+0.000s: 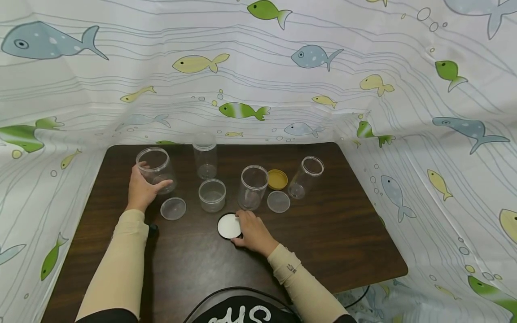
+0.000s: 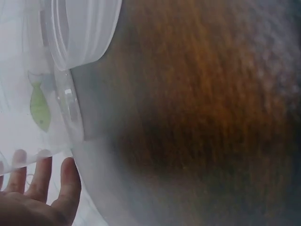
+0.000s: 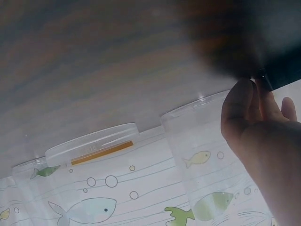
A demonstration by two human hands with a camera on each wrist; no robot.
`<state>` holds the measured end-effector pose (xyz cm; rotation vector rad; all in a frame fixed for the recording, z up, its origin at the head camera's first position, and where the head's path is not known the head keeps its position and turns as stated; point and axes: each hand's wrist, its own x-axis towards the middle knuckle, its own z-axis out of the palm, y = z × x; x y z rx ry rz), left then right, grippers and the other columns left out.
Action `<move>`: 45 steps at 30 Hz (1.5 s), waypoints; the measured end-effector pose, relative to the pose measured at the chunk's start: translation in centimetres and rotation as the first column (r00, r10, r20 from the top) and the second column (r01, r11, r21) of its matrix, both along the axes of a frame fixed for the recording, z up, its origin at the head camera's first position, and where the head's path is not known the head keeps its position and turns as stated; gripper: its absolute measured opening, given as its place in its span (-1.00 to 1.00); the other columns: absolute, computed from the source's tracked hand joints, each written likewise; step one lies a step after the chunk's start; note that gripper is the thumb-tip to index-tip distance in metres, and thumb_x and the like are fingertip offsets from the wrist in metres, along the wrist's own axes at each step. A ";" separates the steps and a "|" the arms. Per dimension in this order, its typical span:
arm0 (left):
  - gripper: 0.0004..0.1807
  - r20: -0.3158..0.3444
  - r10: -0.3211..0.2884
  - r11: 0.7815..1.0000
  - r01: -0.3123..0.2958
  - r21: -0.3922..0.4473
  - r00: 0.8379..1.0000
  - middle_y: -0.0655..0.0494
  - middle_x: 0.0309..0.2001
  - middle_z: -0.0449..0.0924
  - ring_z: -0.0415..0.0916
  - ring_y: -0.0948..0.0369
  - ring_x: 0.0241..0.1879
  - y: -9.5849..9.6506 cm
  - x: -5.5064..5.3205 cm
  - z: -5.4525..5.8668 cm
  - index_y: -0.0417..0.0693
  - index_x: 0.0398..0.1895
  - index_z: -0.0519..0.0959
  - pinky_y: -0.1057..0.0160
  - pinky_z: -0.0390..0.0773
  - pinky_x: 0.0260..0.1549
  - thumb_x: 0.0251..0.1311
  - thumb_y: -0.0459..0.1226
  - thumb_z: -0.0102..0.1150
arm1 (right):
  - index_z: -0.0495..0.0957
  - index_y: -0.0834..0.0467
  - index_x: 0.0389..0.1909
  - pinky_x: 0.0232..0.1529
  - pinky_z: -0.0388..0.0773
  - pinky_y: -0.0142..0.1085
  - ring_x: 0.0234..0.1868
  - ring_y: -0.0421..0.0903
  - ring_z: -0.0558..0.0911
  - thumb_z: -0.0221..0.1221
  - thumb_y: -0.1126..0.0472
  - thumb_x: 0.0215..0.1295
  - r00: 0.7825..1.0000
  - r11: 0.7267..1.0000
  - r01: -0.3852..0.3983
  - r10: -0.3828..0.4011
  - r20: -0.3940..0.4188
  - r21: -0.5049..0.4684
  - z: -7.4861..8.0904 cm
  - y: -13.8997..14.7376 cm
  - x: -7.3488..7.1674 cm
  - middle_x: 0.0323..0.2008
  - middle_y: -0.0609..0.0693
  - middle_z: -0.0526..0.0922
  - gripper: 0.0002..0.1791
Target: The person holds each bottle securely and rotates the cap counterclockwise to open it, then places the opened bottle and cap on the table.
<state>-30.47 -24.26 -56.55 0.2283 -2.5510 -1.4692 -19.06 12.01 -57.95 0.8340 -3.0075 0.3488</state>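
In the head view my left hand (image 1: pixel 142 190) grips a wide clear jar (image 1: pixel 161 168) at the table's left, thumb across its front. The left wrist view shows the fingers of that hand (image 2: pixel 40 200) against the jar's clear wall (image 2: pixel 56 150). Near the middle, my right hand (image 1: pixel 256 233) pinches the edge of a round lid (image 1: pixel 229 225), black-rimmed and white inside. From the right wrist, thumb and fingertips meet on the dark lid (image 3: pixel 287 70). Just in front of the wide jar lies a clear lid (image 1: pixel 173 208).
Behind the hands stand a tall clear jar (image 1: pixel 206 157), a short tub (image 1: pixel 212 195) and another jar (image 1: pixel 252 188). Further right are a gold lid (image 1: pixel 277 179), a second clear lid (image 1: pixel 278 202) and a slim jar (image 1: pixel 305 178). Fish-print sheeting (image 1: pixel 258 80) surrounds the brown table (image 1: pixel 343 242).
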 end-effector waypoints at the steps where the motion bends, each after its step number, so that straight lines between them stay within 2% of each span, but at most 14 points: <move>1: 0.21 0.005 0.001 1.000 -0.001 -0.003 1.000 -0.39 0.40 0.19 0.19 -0.28 0.38 0.0 0.0 0.0 -0.26 0.54 -0.02 -0.23 0.17 0.36 0.00 -0.09 0.61 | 0.37 0.21 0.23 -0.05 0.56 -0.09 0.16 0.02 0.53 0.51 -0.14 0.06 1.000 1.000 -0.001 0.001 -0.002 0.000 0.0 0.0 0.0 0.11 0.08 0.56 -0.15; 7: 0.20 0.006 -0.002 1.000 0.002 -0.003 1.000 -0.42 0.41 0.13 0.17 -0.30 0.37 0.0 0.2 0.0 -0.30 0.56 -0.08 -0.26 0.17 0.34 0.04 -0.15 0.58 | 0.35 0.23 0.25 -0.04 0.56 -0.09 0.17 0.02 0.53 0.52 -0.13 0.04 1.000 1.000 0.004 -0.004 -0.001 0.008 0.2 0.0 -0.1 0.12 0.09 0.56 -0.12; 9: 0.22 -0.018 0.014 1.000 -0.014 -0.001 1.000 -0.39 0.43 0.09 0.13 -0.28 0.39 0.1 0.4 0.0 -0.28 0.57 -0.10 -0.24 0.16 0.36 0.02 -0.21 0.60 | 0.35 0.23 0.25 -0.04 0.56 -0.09 0.18 0.01 0.52 0.52 -0.13 0.05 1.000 1.000 0.004 -0.004 -0.003 0.014 0.2 0.0 -0.1 0.13 0.09 0.56 -0.12; 12: 0.30 -0.076 0.049 0.999 -0.050 -0.014 0.996 -0.29 0.50 -0.04 -0.04 -0.19 0.49 0.1 0.9 0.2 -0.17 0.60 -0.14 -0.20 -0.01 0.44 -0.06 -0.26 0.64 | 0.35 0.23 0.26 -0.04 0.56 -0.09 0.18 0.02 0.52 0.52 -0.13 0.04 1.000 1.000 0.005 -0.005 -0.010 0.015 0.1 -0.1 -0.1 0.13 0.09 0.56 -0.11; 15: 0.42 -0.158 0.082 0.995 -0.089 -0.043 0.984 -0.17 0.56 -0.19 -0.24 -0.09 0.53 0.2 1.8 0.8 -0.01 0.62 -0.18 -0.19 -0.15 0.47 -0.19 -0.05 0.69 | 0.36 0.24 0.25 -0.06 0.57 -0.10 0.16 0.02 0.54 0.52 -0.13 0.04 1.000 1.000 0.001 -0.001 -0.019 0.012 -0.2 -0.1 0.0 0.12 0.09 0.56 -0.12; 17: 0.45 -0.247 0.084 0.992 -0.104 -0.067 0.965 -0.10 0.57 -0.24 -0.31 -0.04 0.54 0.3 2.2 1.5 0.06 0.61 -0.16 -0.22 -0.24 0.45 -0.31 0.19 0.59 | 0.36 0.24 0.24 -0.08 0.58 -0.10 0.15 0.02 0.54 0.53 -0.13 0.04 1.000 1.000 -0.005 0.005 -0.028 0.006 -0.3 -0.1 0.2 0.10 0.10 0.57 -0.12; 20: 0.46 -0.398 0.073 0.984 -0.131 -0.119 0.914 -0.03 0.58 -0.24 -0.32 0.02 0.53 0.9 2.6 3.1 0.10 0.57 -0.09 -0.26 -0.22 0.37 -0.48 0.43 0.36 | 0.37 0.25 0.24 -0.10 0.58 -0.10 0.14 0.03 0.55 0.53 -0.12 0.03 0.999 1.000 -0.010 0.010 -0.045 -0.003 -0.2 -0.1 0.4 0.10 0.11 0.58 -0.12; 23: 0.42 -0.514 0.038 0.973 -0.149 -0.176 0.857 0.00 0.56 -0.17 -0.28 0.06 0.53 1.9 2.6 5.3 0.08 0.52 -0.04 -0.26 -0.21 0.30 -0.45 0.48 0.32 | 0.37 0.25 0.26 -0.09 0.58 -0.11 0.14 0.02 0.55 0.52 -0.13 0.05 0.999 1.000 -0.007 0.007 -0.051 0.000 0.0 -0.1 0.4 0.11 0.11 0.58 -0.12; 27: 0.35 -0.567 -0.024 0.975 -0.105 -0.194 0.823 -0.01 0.54 -0.09 -0.20 0.04 0.52 4.4 2.0 8.3 0.03 0.50 0.02 -0.22 -0.20 0.36 -0.34 0.42 0.40 | 0.36 0.25 0.27 -0.08 0.57 -0.11 0.16 0.02 0.55 0.51 -0.14 0.06 0.999 1.000 -0.002 0.003 -0.043 0.011 0.3 -0.1 0.3 0.12 0.10 0.58 -0.11; 30: 0.32 -0.544 -0.056 0.983 -0.049 -0.176 0.837 -0.03 0.54 -0.10 -0.19 0.02 0.52 6.5 1.2 9.5 0.00 0.53 0.01 -0.16 -0.19 0.42 -0.23 0.22 0.60 | 0.37 0.25 0.26 -0.09 0.58 -0.11 0.15 0.02 0.55 0.52 -0.13 0.05 0.998 1.000 -0.010 0.010 -0.057 0.005 0.3 0.0 0.3 0.11 0.10 0.59 -0.11; 33: 0.29 -0.482 -0.060 0.992 -0.004 -0.130 0.874 -0.07 0.55 -0.13 -0.22 0.03 0.52 8.6 0.3 9.6 -0.01 0.56 -0.05 -0.12 -0.10 0.46 -0.12 -0.02 0.67 | 0.37 0.25 0.25 -0.10 0.59 -0.11 0.12 0.02 0.57 0.53 -0.14 0.03 0.997 1.000 -0.015 0.016 -0.077 0.004 0.1 0.1 0.1 0.09 0.10 0.60 -0.11; 34: 0.29 -0.452 -0.059 0.994 0.010 -0.111 0.890 -0.07 0.55 -0.15 -0.23 0.03 0.52 9.2 0.0 9.4 -0.01 0.57 -0.07 -0.12 -0.06 0.46 -0.11 -0.08 0.67 | 0.37 0.24 0.25 -0.10 0.59 -0.11 0.12 0.02 0.57 0.53 -0.15 0.03 0.997 1.000 -0.017 0.017 -0.080 0.006 0.1 0.2 0.1 0.08 0.10 0.60 -0.10; 38: 0.26 -0.357 -0.048 0.999 0.041 -0.027 0.933 -0.11 0.55 -0.15 -0.22 -0.01 0.52 11.4 -1.1 8.2 -0.07 0.58 -0.10 -0.13 0.03 0.44 -0.03 -0.12 0.63 | 0.37 0.24 0.26 -0.08 0.59 -0.11 0.13 0.01 0.57 0.52 -0.16 0.04 0.997 1.000 -0.021 0.022 -0.069 0.009 -0.1 0.2 0.1 0.10 0.10 0.60 -0.11; 45: 0.25 -0.224 -0.023 1.000 0.023 -0.001 0.974 -0.20 0.54 -0.12 -0.20 -0.09 0.54 13.0 -3.2 6.2 -0.13 0.59 -0.17 -0.13 -0.21 0.49 0.05 -0.12 0.57 | 0.36 0.24 0.27 -0.05 0.59 -0.09 0.17 0.03 0.55 0.52 -0.15 0.05 0.998 1.000 -0.021 0.021 -0.064 0.012 0.0 0.3 0.1 0.12 0.10 0.59 -0.10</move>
